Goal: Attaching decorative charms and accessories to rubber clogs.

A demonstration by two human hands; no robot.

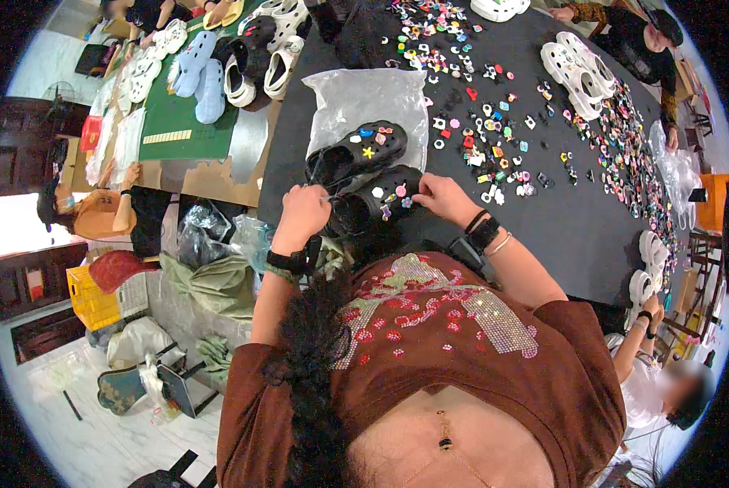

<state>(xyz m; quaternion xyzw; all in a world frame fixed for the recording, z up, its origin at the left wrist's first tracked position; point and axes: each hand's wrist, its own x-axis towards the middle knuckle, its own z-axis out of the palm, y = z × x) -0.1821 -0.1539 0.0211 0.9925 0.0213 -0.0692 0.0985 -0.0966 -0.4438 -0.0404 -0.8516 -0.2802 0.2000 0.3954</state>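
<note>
Two black clogs lie at the near edge of the dark table in front of me. The nearer clog point(373, 207) carries several small charms on its toe, in white, pink and purple. My left hand point(306, 213) is closed at its heel end, by the strap. With bent fingers my right hand point(446, 200) grips the toe end; the fingertips are partly hidden. Just beyond, the other black clog point(364, 150) bears a yellow star and other charms. It rests partly on a clear plastic bag point(364, 98) laid flat on the table.
Loose colourful charms point(495, 154) are strewn over the table's right half. White clogs point(578, 75) stand at the far right. On a green mat at left sit blue clogs point(199, 77). Other people work around the table. A yellow crate point(93, 297) is on the floor at left.
</note>
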